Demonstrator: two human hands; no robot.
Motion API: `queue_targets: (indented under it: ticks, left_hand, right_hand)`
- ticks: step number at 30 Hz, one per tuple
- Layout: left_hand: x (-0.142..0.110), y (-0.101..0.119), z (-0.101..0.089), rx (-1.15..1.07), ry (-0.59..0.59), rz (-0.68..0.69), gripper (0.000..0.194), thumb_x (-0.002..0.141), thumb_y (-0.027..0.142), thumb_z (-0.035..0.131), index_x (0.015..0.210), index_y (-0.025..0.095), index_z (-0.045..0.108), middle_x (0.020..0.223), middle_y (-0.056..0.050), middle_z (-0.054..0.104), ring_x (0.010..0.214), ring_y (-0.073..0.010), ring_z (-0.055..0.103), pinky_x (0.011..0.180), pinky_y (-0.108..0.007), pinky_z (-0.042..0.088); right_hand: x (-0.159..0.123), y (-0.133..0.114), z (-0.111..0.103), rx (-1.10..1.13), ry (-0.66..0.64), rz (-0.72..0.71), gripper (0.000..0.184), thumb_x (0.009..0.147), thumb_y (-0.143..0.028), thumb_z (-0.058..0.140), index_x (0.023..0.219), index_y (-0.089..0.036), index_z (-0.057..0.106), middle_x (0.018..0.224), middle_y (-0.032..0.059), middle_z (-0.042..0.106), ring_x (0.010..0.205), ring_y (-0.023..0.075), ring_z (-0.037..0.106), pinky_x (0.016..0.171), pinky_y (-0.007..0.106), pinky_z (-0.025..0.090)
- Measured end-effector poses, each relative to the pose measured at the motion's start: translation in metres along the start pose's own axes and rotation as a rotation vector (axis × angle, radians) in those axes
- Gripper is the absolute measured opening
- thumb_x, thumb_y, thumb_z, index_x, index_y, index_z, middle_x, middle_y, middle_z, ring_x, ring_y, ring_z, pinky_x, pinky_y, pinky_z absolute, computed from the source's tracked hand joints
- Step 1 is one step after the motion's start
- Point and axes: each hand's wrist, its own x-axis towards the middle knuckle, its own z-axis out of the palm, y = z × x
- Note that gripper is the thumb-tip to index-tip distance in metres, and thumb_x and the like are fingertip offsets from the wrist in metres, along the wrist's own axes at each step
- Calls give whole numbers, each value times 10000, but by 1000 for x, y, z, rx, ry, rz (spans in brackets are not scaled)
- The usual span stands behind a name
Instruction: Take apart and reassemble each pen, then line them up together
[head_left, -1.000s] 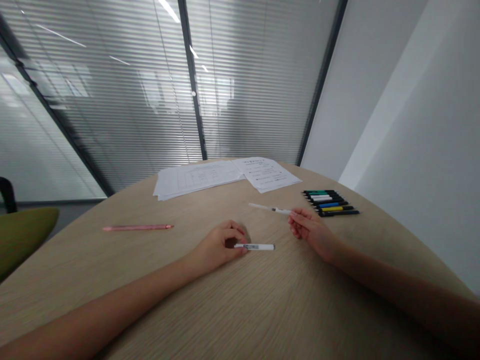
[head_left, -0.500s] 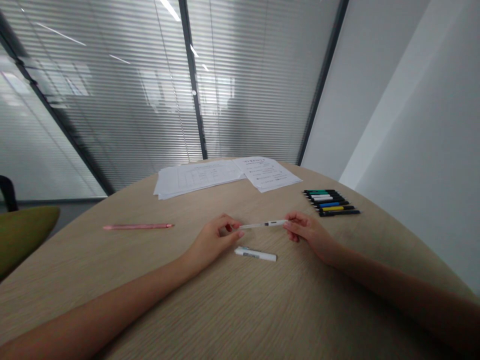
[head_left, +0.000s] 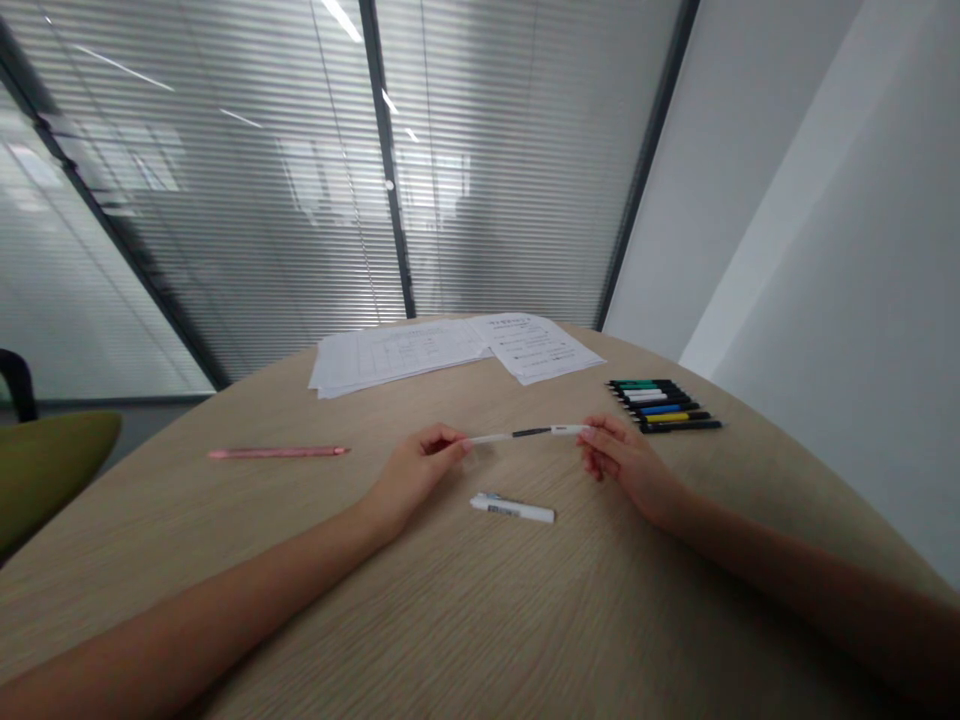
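Observation:
My left hand (head_left: 420, 470) pinches the pale end of a thin pen refill (head_left: 531, 433), whose middle stretch is dark. Its right end runs into a short white pen barrel (head_left: 567, 430), held between the thumb and fingers of my right hand (head_left: 624, 462). Refill and barrel form one nearly level line just above the table. Closer to me, a white pen piece with a clip and dark print (head_left: 513, 508) lies on the wood, touched by neither hand. The fingertips hide both outer ends of the held parts.
A pink pencil-like stick (head_left: 277, 452) lies to the left on the round wooden table (head_left: 450, 620). Several pens (head_left: 660, 407) lie side by side at the right. Printed sheets (head_left: 405, 350) are spread at the back. A green chair (head_left: 56, 470) stands at far left.
My left hand has shifted left and my right hand slightly right. More of the refill's dark stretch now shows outside the white barrel.

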Motion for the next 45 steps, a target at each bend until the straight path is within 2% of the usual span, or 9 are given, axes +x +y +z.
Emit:
queue_targets:
  ticks: [5, 7, 11, 15, 19, 23, 26, 36, 45]
  left_hand:
    - [1, -1, -1, -83, 76, -12, 211, 652, 366, 530, 630, 156, 547, 555, 45, 485, 538, -104, 433, 531, -217, 325]
    - [2, -2, -1, -46, 18, 22, 196, 664, 351, 524, 635, 158, 545, 565, 42, 489, 555, -107, 445, 552, -222, 339]
    - [4, -8, 0, 122, -198, 208, 149, 676, 297, 530, 659, 154, 567, 699, 1, 538, 667, -130, 491, 638, -254, 382]
    - [5, -11, 1, 239, -274, 305, 107, 688, 238, 523, 643, 152, 567, 743, -13, 539, 687, -125, 506, 649, -256, 408]
    - [5, -14, 2, 339, -239, 330, 91, 687, 205, 523, 631, 152, 570, 733, -14, 536, 683, -122, 514, 646, -251, 417]
    - [5, -17, 1, 491, -138, 367, 68, 679, 193, 540, 650, 161, 592, 762, -25, 548, 729, -142, 514, 689, -274, 413]
    - [6, -17, 1, 594, -105, 402, 51, 661, 175, 560, 671, 166, 610, 794, -34, 554, 778, -161, 511, 736, -299, 399]
    - [3, -15, 2, 667, -128, 441, 71, 685, 194, 543, 721, 178, 602, 837, -34, 556, 806, -175, 506, 756, -339, 383]
    - [2, -14, 1, 648, -138, 467, 91, 700, 152, 524, 756, 173, 593, 851, -40, 558, 815, -177, 506, 755, -342, 394]
  right_hand:
    - [4, -1, -3, 129, 131, 3, 215, 667, -363, 585, 725, -194, 465, 611, -51, 522, 452, 67, 455, 407, 198, 313]
    - [6, -1, -4, 138, 151, 6, 217, 662, -364, 588, 716, -194, 465, 600, -53, 517, 442, 65, 450, 402, 196, 308]
    - [5, -1, -3, 98, 146, 1, 228, 662, -386, 580, 709, -191, 472, 597, -48, 511, 452, 68, 444, 412, 200, 306]
    - [2, -3, 0, -79, 130, -38, 221, 654, -388, 571, 691, -182, 500, 595, -43, 500, 505, 82, 450, 489, 220, 349]
    - [3, -1, 1, -352, 104, -100, 204, 647, -374, 558, 708, -181, 533, 641, -21, 532, 618, 122, 501, 615, 259, 382]
    - [5, 5, 1, -561, 86, -123, 202, 637, -364, 544, 733, -187, 539, 675, 3, 555, 634, 157, 522, 618, 293, 397]
    - [5, 8, 0, -679, 86, -165, 194, 651, -352, 533, 746, -183, 544, 695, 16, 565, 639, 162, 526, 627, 303, 409]
    - [3, 9, -2, -934, -42, -436, 82, 721, -238, 520, 716, -178, 576, 762, 44, 556, 741, 170, 515, 690, 316, 411]
    - [2, 11, -1, -970, -73, -512, 92, 733, -197, 514, 773, -187, 596, 819, 59, 570, 806, 188, 519, 750, 347, 407]
